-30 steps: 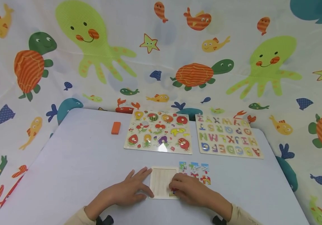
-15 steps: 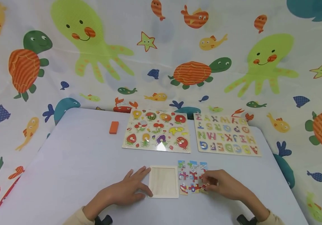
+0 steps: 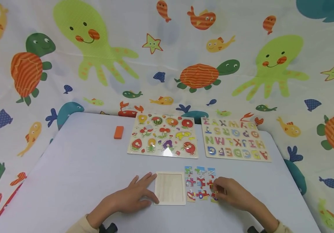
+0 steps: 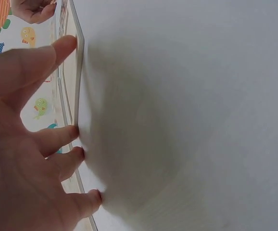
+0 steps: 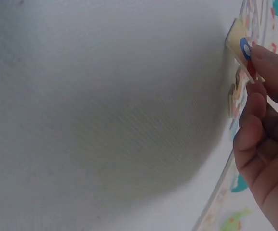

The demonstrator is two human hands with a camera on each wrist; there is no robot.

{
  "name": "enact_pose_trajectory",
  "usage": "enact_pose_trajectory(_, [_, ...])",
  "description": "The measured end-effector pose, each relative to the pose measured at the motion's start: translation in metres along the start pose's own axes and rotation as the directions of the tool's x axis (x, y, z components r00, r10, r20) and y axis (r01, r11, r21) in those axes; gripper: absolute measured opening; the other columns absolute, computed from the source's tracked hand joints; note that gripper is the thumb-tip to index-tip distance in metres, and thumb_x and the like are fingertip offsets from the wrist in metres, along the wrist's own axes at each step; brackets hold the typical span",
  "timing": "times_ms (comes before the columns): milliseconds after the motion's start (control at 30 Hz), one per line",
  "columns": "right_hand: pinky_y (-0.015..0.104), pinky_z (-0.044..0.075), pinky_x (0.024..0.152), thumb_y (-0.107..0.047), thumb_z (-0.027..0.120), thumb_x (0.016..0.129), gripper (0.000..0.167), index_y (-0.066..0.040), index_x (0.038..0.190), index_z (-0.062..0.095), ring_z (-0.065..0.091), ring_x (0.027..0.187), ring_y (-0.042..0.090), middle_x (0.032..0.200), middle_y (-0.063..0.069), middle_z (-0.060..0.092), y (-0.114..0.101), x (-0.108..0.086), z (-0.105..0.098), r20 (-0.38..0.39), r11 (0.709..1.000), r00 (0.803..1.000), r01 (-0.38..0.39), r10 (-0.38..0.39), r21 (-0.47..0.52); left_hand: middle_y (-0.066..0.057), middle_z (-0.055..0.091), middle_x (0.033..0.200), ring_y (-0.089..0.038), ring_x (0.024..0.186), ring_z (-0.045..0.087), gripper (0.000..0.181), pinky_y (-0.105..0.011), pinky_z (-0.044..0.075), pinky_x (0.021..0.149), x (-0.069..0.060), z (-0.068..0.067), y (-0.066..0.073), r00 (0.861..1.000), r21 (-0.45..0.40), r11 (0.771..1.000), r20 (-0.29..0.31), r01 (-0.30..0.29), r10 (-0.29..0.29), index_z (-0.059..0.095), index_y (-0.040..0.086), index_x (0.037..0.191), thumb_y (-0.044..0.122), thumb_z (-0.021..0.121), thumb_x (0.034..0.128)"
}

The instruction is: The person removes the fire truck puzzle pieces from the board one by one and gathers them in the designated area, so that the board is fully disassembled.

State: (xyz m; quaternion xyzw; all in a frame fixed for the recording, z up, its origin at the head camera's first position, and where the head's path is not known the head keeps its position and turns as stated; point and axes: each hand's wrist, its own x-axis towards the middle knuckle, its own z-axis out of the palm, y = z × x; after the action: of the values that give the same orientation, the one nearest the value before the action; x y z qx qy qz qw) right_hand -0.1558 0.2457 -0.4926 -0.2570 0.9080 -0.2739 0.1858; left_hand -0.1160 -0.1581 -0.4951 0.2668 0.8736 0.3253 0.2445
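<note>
In the head view, my left hand (image 3: 133,196) lies with fingers spread at the left side of a square wooden puzzle tray (image 3: 170,203). Its thumb touches the tray's lower left corner, and the left wrist view shows the fingertips along the edge. My right hand (image 3: 233,193) is at the right column of small picture puzzle pieces. Between thumb and index finger it pinches a puzzle piece (image 5: 238,41) with a blue wheel, tilted in the right wrist view. Several other jigsaw pieces (image 3: 201,182) lie in rows to the right of the tray, with red vehicle parts on them.
Behind the tray lie a fruit peg puzzle board (image 3: 163,136) and an alphabet board (image 3: 236,139). An orange block (image 3: 118,132) sits to their left on the white table (image 3: 76,168). A curtain (image 3: 143,19) printed with sea animals hangs behind.
My right hand has moved right, from the tray's lower right corner with a puzzle piece to the right column of pieces. The tray's bare bottom now shows fully. My left hand has stayed put.
</note>
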Motion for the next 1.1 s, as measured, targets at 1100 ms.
enact_pose_trajectory(1100, [0.024, 0.048, 0.067, -0.018, 0.084, 0.085, 0.026, -0.022, 0.097, 0.061, 0.046, 0.077, 0.002, 0.087, -0.016, 0.051, -0.009, -0.001, 0.014, -0.108, 0.959, 0.993, -0.071, 0.042, -0.276, -0.016, 0.029, 0.165, -0.039, 0.155, 0.013, 0.019, -0.071, 0.005, 0.118, 0.0, -0.003, 0.002, 1.0, -0.011, 1.0, 0.014, 0.012, -0.012, 0.08, 0.03, 0.101, 0.015, 0.072, 0.0929])
